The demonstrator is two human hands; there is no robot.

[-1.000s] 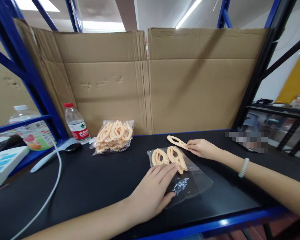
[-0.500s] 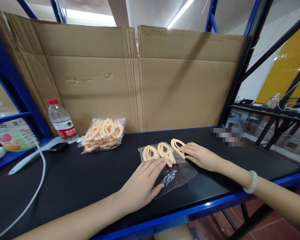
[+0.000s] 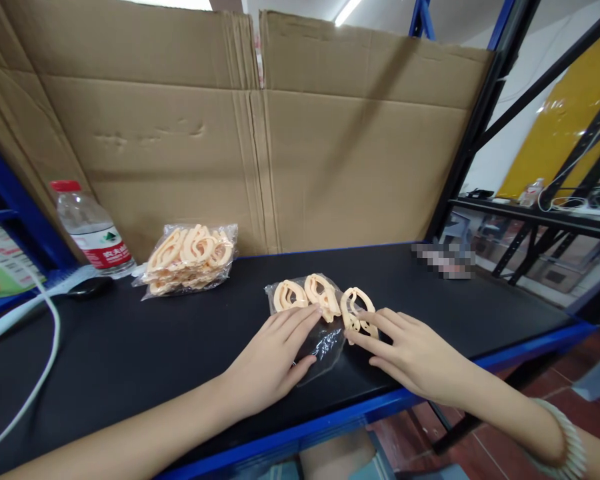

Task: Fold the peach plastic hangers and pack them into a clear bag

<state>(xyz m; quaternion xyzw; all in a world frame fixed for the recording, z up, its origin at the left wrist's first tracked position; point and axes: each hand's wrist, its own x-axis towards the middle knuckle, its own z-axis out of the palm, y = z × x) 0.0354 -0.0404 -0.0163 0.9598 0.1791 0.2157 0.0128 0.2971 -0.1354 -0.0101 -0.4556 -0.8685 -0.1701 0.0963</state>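
Observation:
A clear plastic bag (image 3: 325,340) lies flat on the black shelf top (image 3: 145,347) with peach plastic clips on it. My left hand (image 3: 270,357) presses flat on the bag, fingertips by the left clip (image 3: 288,295). A second clip (image 3: 323,293) lies beside it. My right hand (image 3: 410,353) rests with spread fingers on the third clip (image 3: 356,313) at the bag's right edge. Neither hand grips anything.
A full bag of the same clips (image 3: 187,257) sits at the back left, next to a water bottle (image 3: 93,230). A white cable (image 3: 35,373) and a black object lie at the left. Cardboard sheets (image 3: 280,147) wall the back. The blue shelf edge (image 3: 330,427) runs along the front.
My right hand has slid the loose clip from behind the bag down to the bag's right edge next to the other two. The view has shifted to the right and down.

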